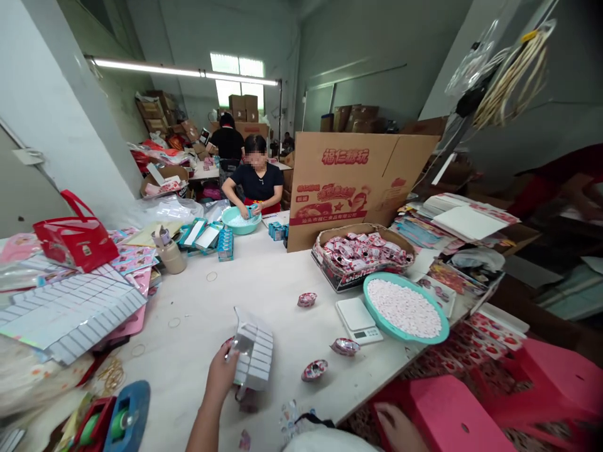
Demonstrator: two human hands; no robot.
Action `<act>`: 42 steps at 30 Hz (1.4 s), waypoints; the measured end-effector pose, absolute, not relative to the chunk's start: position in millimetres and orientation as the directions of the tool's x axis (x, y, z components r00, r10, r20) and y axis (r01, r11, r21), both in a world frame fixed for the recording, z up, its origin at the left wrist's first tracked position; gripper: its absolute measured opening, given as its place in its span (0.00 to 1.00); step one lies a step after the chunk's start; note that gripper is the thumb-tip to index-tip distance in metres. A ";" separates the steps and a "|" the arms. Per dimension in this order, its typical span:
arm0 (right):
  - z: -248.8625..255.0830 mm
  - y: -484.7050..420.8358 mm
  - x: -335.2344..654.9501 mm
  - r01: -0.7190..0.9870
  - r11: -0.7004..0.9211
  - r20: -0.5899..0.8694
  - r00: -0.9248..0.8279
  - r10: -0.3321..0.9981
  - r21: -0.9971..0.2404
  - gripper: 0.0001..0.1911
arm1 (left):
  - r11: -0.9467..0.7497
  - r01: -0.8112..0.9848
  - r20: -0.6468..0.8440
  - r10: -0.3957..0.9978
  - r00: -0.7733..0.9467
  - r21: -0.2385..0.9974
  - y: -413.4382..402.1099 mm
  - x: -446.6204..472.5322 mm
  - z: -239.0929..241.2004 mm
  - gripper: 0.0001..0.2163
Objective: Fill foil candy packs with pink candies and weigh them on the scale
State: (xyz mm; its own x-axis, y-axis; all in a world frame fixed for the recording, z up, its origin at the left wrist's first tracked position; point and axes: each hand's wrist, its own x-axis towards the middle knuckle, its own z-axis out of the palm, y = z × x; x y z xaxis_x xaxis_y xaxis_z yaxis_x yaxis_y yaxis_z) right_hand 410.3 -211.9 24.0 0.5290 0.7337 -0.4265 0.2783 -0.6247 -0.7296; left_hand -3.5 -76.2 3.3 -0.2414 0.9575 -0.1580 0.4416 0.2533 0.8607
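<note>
White ribbed card (pixel 259 361) stands tilted just above or on the near part of the pale table (pixel 188 339); contact underneath is unclear. The wearer's left hand (pixel 221 370) pinches its left edge, thumb against the card. The right hand (pixel 400 427) is low beside a pink stool (pixel 452 414), fingers loosely spread, with nothing visible in it.

Work appears under way, not finished. Three shiny wrapped packets (pixel 314 370) lie loose right of the card, apart from one another. Beyond them, an open carton (pixel 325 276) is heaped with similar packets, and a turquoise basin (pixel 419 339) beside a scale (pixel 355 317) is well filled with white pieces, so plenty seems left. More ribbed cards (pixel 75 307) lie piled at left. Whether any card is complete, I cannot tell.
</note>
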 end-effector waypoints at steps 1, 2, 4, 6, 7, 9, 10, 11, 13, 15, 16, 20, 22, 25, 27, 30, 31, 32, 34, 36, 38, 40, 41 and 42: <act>22.3 -200.3 408.8 0.293 -0.575 -0.407 0.474 0.781 -0.764 0.04 | 0.224 0.420 -0.146 0.967 -0.211 0.879 -79.2 -0.3 12.8 0.18; 22.7 -188.8 405.7 0.300 -0.510 -0.378 0.401 0.834 -0.806 0.05 | 0.200 0.392 -0.135 0.973 -0.185 0.898 -83.0 3.9 23.9 0.20; 29.1 -165.8 395.2 0.277 -0.361 -0.308 0.217 0.926 -0.890 0.15 | 0.159 0.316 -0.116 0.982 -0.152 0.935 -92.2 15.7 50.7 0.23; 40.7 -142.6 380.6 0.243 -0.322 -0.315 0.068 0.947 -0.915 0.21 | 0.131 0.216 -0.098 0.982 -0.159 0.968 -102.1 31.4 80.6 0.25; 47.7 -131.4 372.8 0.225 -0.316 -0.327 -0.011 0.945 -0.922 0.22 | 0.122 0.178 -0.090 0.980 -0.178 0.977 -107.0 40.5 95.0 0.25; 63.3 -111.6 357.6 0.193 -0.331 -0.364 -0.178 0.914 -0.924 0.25 | 0.116 0.133 -0.086 0.973 -0.215 0.984 -116.6 59.9 119.4 0.25; 71.8 -103.5 350.8 0.151 -0.350 -0.379 -0.268 0.886 -0.924 0.26 | 0.119 0.122 -0.089 0.970 -0.227 0.985 -121.4 69.7 128.4 0.25; 80.3 -96.7 344.6 0.083 -0.381 -0.385 -0.356 0.852 -0.921 0.27 | 0.122 0.116 -0.092 0.967 -0.237 0.986 -126.3 79.1 135.3 0.25; 96.3 -87.3 334.4 -0.104 -0.463 -0.354 -0.504 0.788 -0.880 0.27 | 0.127 0.131 -0.087 0.958 -0.273 0.983 -136.5 95.5 143.0 0.25; 108.4 -83.0 327.3 -0.262 -0.542 -0.302 -0.605 0.737 -0.799 0.27 | 0.125 0.205 -0.042 0.930 -0.366 0.971 -147.7 107.5 145.4 0.23; 112.4 -82.5 324.9 -0.292 -0.573 -0.287 -0.642 0.711 -0.766 0.27 | 0.124 0.267 0.002 0.903 -0.429 0.956 -153.7 111.9 145.8 0.23; 119.4 -89.6 321.9 -0.253 -0.648 -0.282 -0.746 0.604 -0.718 0.25 | 0.150 0.605 0.326 0.729 -0.602 0.782 -178.5 127.1 150.5 0.22; 122.8 -95.9 323.7 -0.237 -0.660 -0.275 -0.772 0.574 -0.713 0.24 | 0.172 0.709 0.433 0.687 -0.584 0.683 -188.4 138.0 156.3 0.19; 131.9 -101.8 328.9 -0.222 -0.729 -0.294 -0.810 0.507 -0.648 0.25 | 0.197 0.717 0.400 0.718 -0.570 0.669 -196.8 158.9 166.7 0.16; 139.4 -101.5 333.1 -0.224 -0.792 -0.317 -0.829 0.462 -0.568 0.25 | 0.197 0.693 0.358 0.740 -0.569 0.693 -199.0 172.7 173.2 0.17; 149.7 -96.6 341.0 -0.246 -0.854 -0.310 -0.857 0.413 -0.459 0.24 | 0.171 0.682 0.323 0.782 -0.533 0.711 -198.7 189.8 181.4 0.20; 152.8 -94.5 344.3 -0.248 -0.866 -0.300 -0.867 0.398 -0.433 0.24 | 0.162 0.681 0.313 0.796 -0.517 0.714 -197.6 194.8 183.6 0.21; 155.8 -92.5 347.8 -0.250 -0.876 -0.292 -0.875 0.387 -0.413 0.24 | 0.157 0.681 0.305 0.807 -0.506 0.716 -195.9 199.8 185.6 0.22; 161.9 -89.3 355.2 -0.250 -0.888 -0.284 -0.884 0.372 -0.386 0.23 | 0.148 0.680 0.304 0.812 -0.498 0.718 -190.8 210.3 188.9 0.25; 168.0 -87.2 362.6 -0.249 -0.893 -0.279 -0.888 0.365 -0.374 0.23 | 0.136 0.675 0.310 0.811 -0.496 0.725 -184.2 220.7 192.2 0.25; 173.8 -85.7 368.9 -0.248 -0.895 -0.273 -0.892 0.360 -0.370 0.22 | 0.120 0.666 0.319 0.806 -0.498 0.736 -177.4 229.5 196.4 0.25; 178.4 -85.1 373.7 -0.257 -0.891 -0.272 -0.888 0.370 -0.374 0.21 | 0.100 0.652 0.319 0.810 -0.492 0.751 -171.7 235.0 202.2 0.23; 179.8 -85.1 375.5 -0.267 -0.888 -0.274 -0.883 0.381 -0.375 0.20 | 0.089 0.643 0.310 0.821 -0.480 0.760 -169.4 236.6 205.4 0.22; 180.5 -85.5 377.1 -0.279 -0.884 -0.275 -0.877 0.393 -0.374 0.20 | 0.078 0.632 0.293 0.838 -0.461 0.771 -167.4 237.6 208.2 0.22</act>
State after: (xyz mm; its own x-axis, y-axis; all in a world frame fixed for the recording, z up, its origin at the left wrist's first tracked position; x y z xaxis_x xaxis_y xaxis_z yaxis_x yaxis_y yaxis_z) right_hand 377.1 -85.5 180.5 -0.8772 0.3934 -0.2753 -0.2794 -0.8845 -0.3737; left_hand 237.6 -167.4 208.2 -0.4610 0.8377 0.2927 0.6316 0.0780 0.7714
